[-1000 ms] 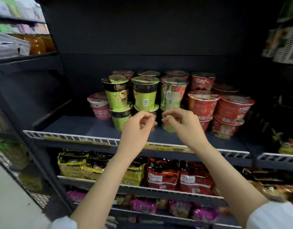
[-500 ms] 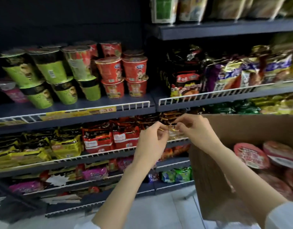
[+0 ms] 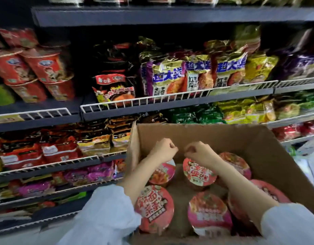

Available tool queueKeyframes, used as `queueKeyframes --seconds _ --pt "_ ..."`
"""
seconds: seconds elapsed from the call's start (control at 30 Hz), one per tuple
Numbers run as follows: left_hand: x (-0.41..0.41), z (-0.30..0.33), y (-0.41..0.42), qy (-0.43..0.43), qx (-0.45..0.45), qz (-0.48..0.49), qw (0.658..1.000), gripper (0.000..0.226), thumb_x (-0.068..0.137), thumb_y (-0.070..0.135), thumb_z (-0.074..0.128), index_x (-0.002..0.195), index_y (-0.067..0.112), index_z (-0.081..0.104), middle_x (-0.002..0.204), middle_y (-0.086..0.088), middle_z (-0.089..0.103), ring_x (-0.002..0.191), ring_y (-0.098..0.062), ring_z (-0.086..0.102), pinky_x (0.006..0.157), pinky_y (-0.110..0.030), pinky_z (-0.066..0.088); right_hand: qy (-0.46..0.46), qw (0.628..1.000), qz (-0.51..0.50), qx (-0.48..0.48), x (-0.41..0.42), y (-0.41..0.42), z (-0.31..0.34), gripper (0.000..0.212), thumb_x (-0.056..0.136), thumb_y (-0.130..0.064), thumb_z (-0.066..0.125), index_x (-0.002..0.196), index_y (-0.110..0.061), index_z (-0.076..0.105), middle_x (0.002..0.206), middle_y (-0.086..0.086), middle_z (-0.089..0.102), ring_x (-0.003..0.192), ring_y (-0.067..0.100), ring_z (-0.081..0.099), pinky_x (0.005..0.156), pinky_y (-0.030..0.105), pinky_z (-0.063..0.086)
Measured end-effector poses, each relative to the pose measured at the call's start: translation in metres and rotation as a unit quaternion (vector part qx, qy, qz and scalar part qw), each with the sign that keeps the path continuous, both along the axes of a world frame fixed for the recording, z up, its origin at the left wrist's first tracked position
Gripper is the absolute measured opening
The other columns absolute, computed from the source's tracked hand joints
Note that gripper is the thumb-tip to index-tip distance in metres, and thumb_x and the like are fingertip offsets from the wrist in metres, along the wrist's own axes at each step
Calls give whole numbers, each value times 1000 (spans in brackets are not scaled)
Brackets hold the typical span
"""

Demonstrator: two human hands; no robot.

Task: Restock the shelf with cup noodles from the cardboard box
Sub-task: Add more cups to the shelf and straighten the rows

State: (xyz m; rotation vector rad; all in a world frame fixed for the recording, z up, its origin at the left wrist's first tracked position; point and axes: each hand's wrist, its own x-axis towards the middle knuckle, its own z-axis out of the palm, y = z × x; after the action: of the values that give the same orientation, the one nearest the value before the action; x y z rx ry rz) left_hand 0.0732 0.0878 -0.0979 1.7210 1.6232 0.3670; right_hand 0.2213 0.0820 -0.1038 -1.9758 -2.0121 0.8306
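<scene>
An open cardboard box (image 3: pixel 214 137) fills the lower right and holds several cup noodles with pink and red lids, such as one (image 3: pixel 154 207) at the front left and another (image 3: pixel 199 172) in the middle. My left hand (image 3: pixel 164 150) and my right hand (image 3: pixel 199 152) hover over the box, close together, fingers curled, holding nothing that I can make out. Red cup noodles (image 3: pixel 46 71) stand stacked on the shelf (image 3: pixel 37 119) at the upper left.
Bagged noodle packs (image 3: pixel 197 75) fill the wire-fronted shelf behind the box, with more packets (image 3: pixel 58 151) on the lower shelves at left. A light floor shows at the bottom left. White objects lie at the far right edge.
The view swung right and down from the cup shelf to the box. Both hands stayed close together and dropped from shelf height to just over the cups in the box.
</scene>
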Motion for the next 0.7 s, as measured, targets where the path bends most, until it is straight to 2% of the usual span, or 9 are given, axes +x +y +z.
queueKeyframes --seconds 0.1,0.2,0.27,0.37,0.43,0.5,0.57,0.63,0.7 --pt "38 -40 27 30 -89 28 995 21 92 21 52 87 5 64 91 -12 63 88 -25 59 88 -34 49 -41 995 10 -85 44 33 -38 35 88 -24 60 121 -11 60 123 11 62 116 25 56 90 25 42" --pt "62 -75 43 38 -154 91 983 36 92 23 51 117 -2 61 121 -19 62 113 -32 57 92 -34 45 -95 981 19 -170 76 60 -74 48 90 -26 57 133 -8 48 133 15 54 122 28 52 93 27 41" --pt "75 -92 46 31 -194 111 974 39 92 23 49 118 -4 59 122 -23 61 111 -34 59 89 -35 47 -114 971 18 -209 91 72 -97 54 91 -26 56 137 -4 39 137 16 49 125 29 49 95 28 40" --pt "92 -107 45 5 -249 117 961 35 95 23 50 118 -3 57 121 -21 62 109 -33 61 76 -33 49 -149 967 10 -205 105 82 -124 55 90 -32 55 134 -4 39 137 17 49 127 32 45 100 32 37" --pt "101 -111 45 -15 -280 119 952 33 98 19 45 122 -2 54 125 -19 59 109 -30 59 68 -28 43 -132 973 1 -191 109 86 -132 50 90 -29 55 130 -2 44 134 18 52 125 33 48 100 33 38" --pt "107 -116 45 -45 -321 145 935 34 99 19 43 124 -2 52 127 -20 57 111 -29 58 78 -31 46 -78 980 -29 -183 111 90 -134 43 89 -23 55 126 0 52 128 19 58 120 34 52 96 33 41" --pt "109 -117 45 -75 -343 173 920 27 98 17 44 116 0 55 118 -19 61 107 -30 61 88 -35 50 -10 983 -66 -171 114 93 -134 36 87 -16 55 119 0 61 118 19 64 113 34 58 91 34 45" --pt "108 -116 46 -83 -330 191 921 14 96 12 46 91 6 58 87 -12 63 78 -23 64 74 -32 54 43 983 -95 -150 115 93 -125 36 87 -13 55 121 -3 62 117 16 65 110 33 59 92 35 46" --pt "104 -107 49 -90 -306 212 924 9 93 10 49 87 7 54 72 -8 58 61 -21 61 68 -34 57 81 983 -112 -118 115 93 -110 39 88 -14 57 127 -7 59 124 12 63 113 29 58 94 33 44"
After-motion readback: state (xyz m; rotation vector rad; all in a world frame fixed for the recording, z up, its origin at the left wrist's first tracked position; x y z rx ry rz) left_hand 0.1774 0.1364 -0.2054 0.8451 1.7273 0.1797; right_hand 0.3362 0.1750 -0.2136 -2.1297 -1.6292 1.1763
